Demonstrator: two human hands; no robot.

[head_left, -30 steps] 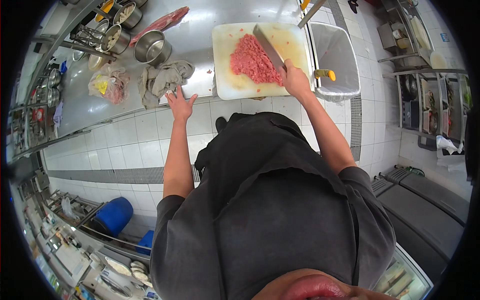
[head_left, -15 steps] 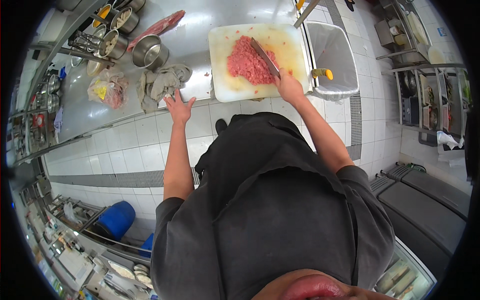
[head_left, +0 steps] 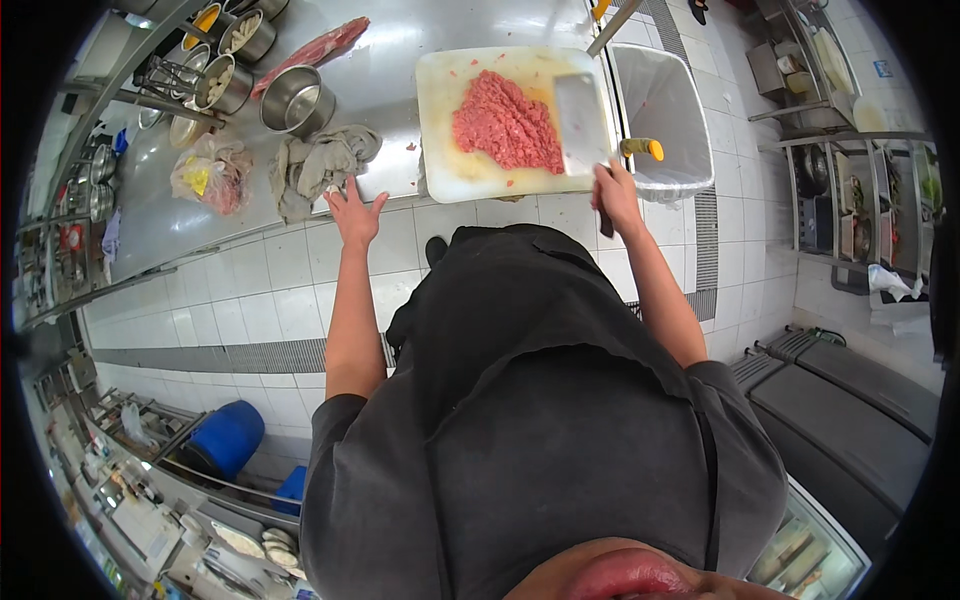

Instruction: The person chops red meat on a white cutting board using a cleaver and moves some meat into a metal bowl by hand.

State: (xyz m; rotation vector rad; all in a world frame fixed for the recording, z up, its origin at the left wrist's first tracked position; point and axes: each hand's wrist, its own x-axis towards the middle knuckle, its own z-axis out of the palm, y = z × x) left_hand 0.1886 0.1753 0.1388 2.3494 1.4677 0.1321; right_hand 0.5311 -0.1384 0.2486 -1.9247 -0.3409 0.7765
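My right hand [head_left: 619, 205] is closed around the dark handle of a cleaver [head_left: 583, 122]. Its broad blade is turned flat, over the right side of a white cutting board [head_left: 440, 175]. Left of the blade lies a mound of minced raw meat [head_left: 505, 122], with small scraps scattered around it. My left hand [head_left: 354, 214] has its fingers spread at the counter's front edge, right beside a crumpled grey cloth [head_left: 320, 165]. Nothing shows in that hand.
On the steel counter [head_left: 390, 60] stand an empty metal pot [head_left: 298, 101], a long raw meat strip [head_left: 318, 55] and a plastic bag [head_left: 213, 178]. A lined bin [head_left: 670, 110] stands right of the board, a yellow-ended object [head_left: 643, 149] at its edge. Several filled pots [head_left: 225, 88] stand far left.
The cleaver has gone from edge-on over the meat to flat beside it on the right. My right hand has shifted right and nearer to me. The left hand stays in place.
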